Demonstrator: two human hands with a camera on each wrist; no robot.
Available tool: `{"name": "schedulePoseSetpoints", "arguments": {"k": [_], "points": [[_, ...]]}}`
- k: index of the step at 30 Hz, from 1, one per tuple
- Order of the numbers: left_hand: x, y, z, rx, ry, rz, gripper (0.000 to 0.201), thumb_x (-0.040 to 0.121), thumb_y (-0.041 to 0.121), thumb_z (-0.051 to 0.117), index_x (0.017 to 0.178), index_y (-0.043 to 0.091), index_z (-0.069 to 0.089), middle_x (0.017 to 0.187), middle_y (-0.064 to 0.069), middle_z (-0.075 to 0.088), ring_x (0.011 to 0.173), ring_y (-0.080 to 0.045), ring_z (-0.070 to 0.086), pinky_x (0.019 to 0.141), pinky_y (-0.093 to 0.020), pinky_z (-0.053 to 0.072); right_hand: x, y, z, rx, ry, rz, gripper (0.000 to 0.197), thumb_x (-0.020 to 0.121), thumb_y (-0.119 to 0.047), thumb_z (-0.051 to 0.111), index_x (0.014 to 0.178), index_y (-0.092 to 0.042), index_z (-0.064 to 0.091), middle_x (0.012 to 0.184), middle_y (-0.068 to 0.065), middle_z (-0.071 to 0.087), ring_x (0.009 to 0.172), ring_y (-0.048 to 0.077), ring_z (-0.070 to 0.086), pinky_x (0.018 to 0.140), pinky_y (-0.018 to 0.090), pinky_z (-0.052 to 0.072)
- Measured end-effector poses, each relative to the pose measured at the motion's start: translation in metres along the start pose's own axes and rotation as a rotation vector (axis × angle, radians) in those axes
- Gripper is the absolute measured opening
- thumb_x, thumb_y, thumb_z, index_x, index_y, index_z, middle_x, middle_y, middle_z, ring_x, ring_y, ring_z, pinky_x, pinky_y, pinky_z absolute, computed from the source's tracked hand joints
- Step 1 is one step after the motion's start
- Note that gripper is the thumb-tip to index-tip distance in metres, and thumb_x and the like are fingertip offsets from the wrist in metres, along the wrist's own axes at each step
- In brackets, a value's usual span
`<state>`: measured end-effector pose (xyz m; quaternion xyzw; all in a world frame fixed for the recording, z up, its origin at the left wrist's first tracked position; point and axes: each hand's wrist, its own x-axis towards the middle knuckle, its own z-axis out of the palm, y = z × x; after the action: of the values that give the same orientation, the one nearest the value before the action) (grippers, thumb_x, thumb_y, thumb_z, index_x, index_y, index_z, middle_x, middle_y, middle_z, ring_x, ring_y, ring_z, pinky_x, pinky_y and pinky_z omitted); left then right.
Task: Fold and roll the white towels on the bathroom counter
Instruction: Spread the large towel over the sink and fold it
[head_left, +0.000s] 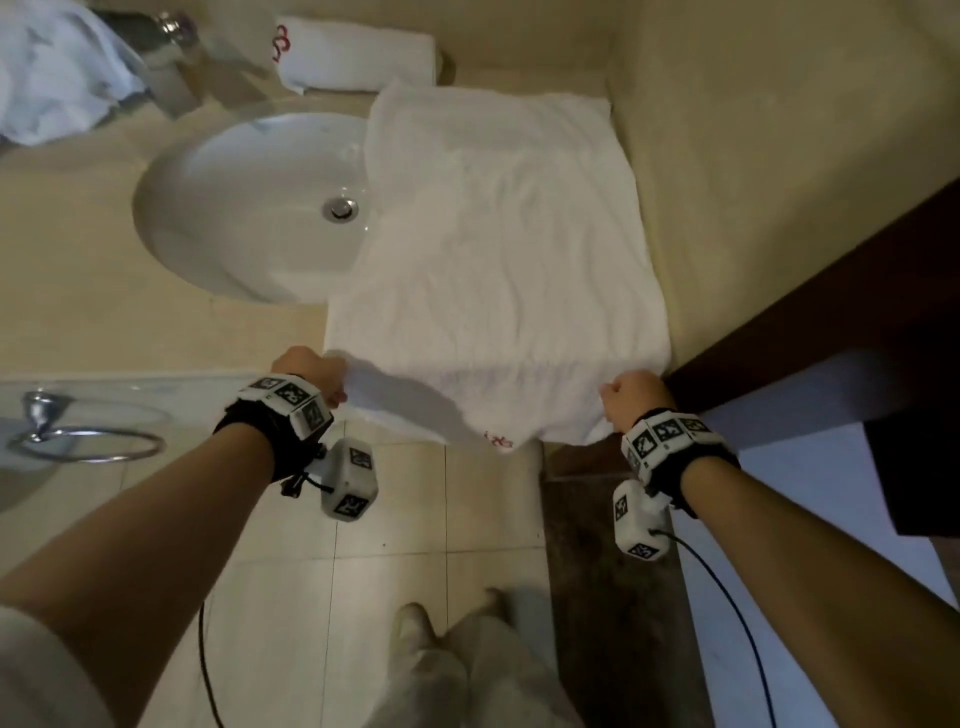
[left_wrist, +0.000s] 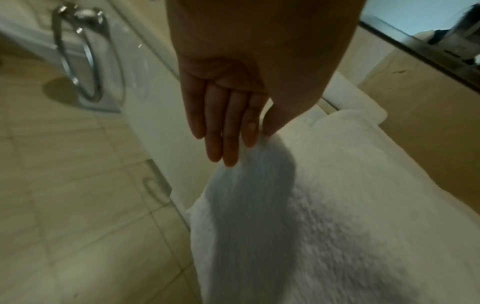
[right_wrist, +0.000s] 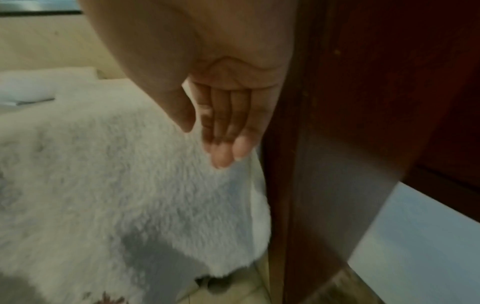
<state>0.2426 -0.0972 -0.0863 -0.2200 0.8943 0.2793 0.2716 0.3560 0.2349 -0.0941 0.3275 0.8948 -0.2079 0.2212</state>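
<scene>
A white towel (head_left: 498, 249) lies spread flat on the beige counter (head_left: 78, 260), right of the sink, its near edge hanging over the counter front with a red emblem (head_left: 496, 441) showing. My left hand (head_left: 317, 371) pinches the near left corner between thumb and fingers (left_wrist: 231, 144). The near right corner is pinched by my right hand (head_left: 631, 397), thumb above, fingers (right_wrist: 221, 148) below. The same towel (left_wrist: 337, 205) (right_wrist: 103, 174) fills both wrist views. A rolled white towel (head_left: 353, 60) lies at the back by the wall.
The round white sink (head_left: 249, 208) and chrome faucet (head_left: 166, 52) sit left of the towel, which overlaps the basin rim. A crumpled white towel (head_left: 52, 73) lies at the back left. A dark wooden door frame (head_left: 831, 312) is close on the right. A chrome towel ring (head_left: 83, 441) hangs below the counter.
</scene>
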Motion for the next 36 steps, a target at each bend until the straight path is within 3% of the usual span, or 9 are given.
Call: {"name": "schedulePoseSetpoints", "arguments": {"k": [4,8,12,20,22,28,32,34,36], "points": [[-0.013,-0.016,0.022,0.030,0.003,0.027,0.034,0.092,0.016,0.047,0.113,-0.008,0.059,0.116,-0.026,0.061,0.106,-0.038,0.058,0.090,-0.042,0.046,-0.005,0.021,0.026,0.261,0.002,0.196,0.035,0.093,-0.018,0.050,0.121,0.004,0.050,0.123,0.025,0.054,0.110,0.037,0.054,0.083,0.038,0.043],[-0.016,-0.024,0.037,-0.129,-0.110,0.045,0.046,0.085,0.010,0.059,0.129,0.002,0.050,0.132,-0.020,0.053,0.120,-0.037,0.051,0.092,-0.044,0.045,-0.004,0.021,0.043,0.639,0.078,0.181,0.063,0.084,-0.010,0.061,0.139,-0.004,0.032,0.139,0.015,0.045,0.126,0.033,0.046,0.105,0.042,0.040],[-0.022,-0.029,0.044,-0.238,-0.006,0.119,0.038,0.084,0.008,0.061,0.121,0.002,0.056,0.124,-0.017,0.059,0.114,-0.035,0.055,0.084,-0.039,0.046,0.000,0.020,0.041,0.808,0.155,0.208,0.063,0.082,0.000,0.061,0.137,-0.005,0.031,0.135,0.014,0.047,0.124,0.030,0.047,0.103,0.035,0.038],[-0.023,-0.045,0.035,0.013,-0.060,0.168,0.039,0.084,0.003,0.059,0.121,0.002,0.047,0.120,-0.021,0.055,0.112,-0.035,0.053,0.086,-0.039,0.043,0.021,0.028,0.044,0.843,0.038,0.256,0.075,0.071,-0.013,0.065,0.136,-0.018,0.029,0.131,0.015,0.046,0.120,0.036,0.050,0.101,0.053,0.043],[-0.023,-0.050,0.036,0.069,-0.068,0.145,0.037,0.083,0.008,0.064,0.116,0.002,0.048,0.115,-0.021,0.056,0.100,-0.031,0.053,0.080,-0.036,0.041,0.010,0.021,0.034,0.871,0.057,0.248,0.058,0.082,-0.008,0.061,0.134,-0.011,0.035,0.125,0.017,0.050,0.116,0.034,0.053,0.100,0.051,0.044],[-0.024,-0.057,0.039,0.081,-0.229,0.142,0.039,0.083,0.009,0.066,0.118,-0.003,0.057,0.113,-0.021,0.060,0.114,-0.036,0.054,0.088,-0.036,0.043,-0.006,0.016,0.022,0.825,0.095,0.114,0.038,0.085,-0.005,0.060,0.122,0.002,0.053,0.124,0.017,0.056,0.117,0.032,0.052,0.090,0.034,0.044],[-0.024,-0.059,0.029,0.176,-0.287,0.160,0.044,0.088,0.013,0.059,0.129,-0.001,0.049,0.129,-0.021,0.054,0.116,-0.035,0.053,0.093,-0.037,0.042,-0.019,0.007,0.017,0.808,0.110,0.037,0.025,0.083,-0.001,0.056,0.107,0.002,0.058,0.094,0.009,0.057,0.100,0.028,0.054,0.077,0.028,0.036],[-0.023,-0.058,0.022,0.133,-0.309,0.143,0.041,0.094,0.016,0.050,0.132,0.001,0.044,0.128,-0.021,0.054,0.101,-0.033,0.061,0.078,-0.036,0.046,-0.021,0.002,0.013,0.776,0.131,0.006,0.023,0.083,-0.003,0.055,0.105,0.004,0.057,0.092,0.008,0.056,0.094,0.024,0.051,0.076,0.027,0.034],[-0.023,-0.052,0.013,0.057,-0.321,0.144,0.035,0.097,0.019,0.045,0.128,0.002,0.044,0.115,-0.021,0.060,0.066,-0.022,0.068,0.060,-0.029,0.049,-0.026,-0.003,0.006,0.747,0.154,-0.048,0.025,0.083,-0.004,0.057,0.106,0.006,0.056,0.101,0.015,0.059,0.095,0.027,0.054,0.075,0.026,0.035]]}}
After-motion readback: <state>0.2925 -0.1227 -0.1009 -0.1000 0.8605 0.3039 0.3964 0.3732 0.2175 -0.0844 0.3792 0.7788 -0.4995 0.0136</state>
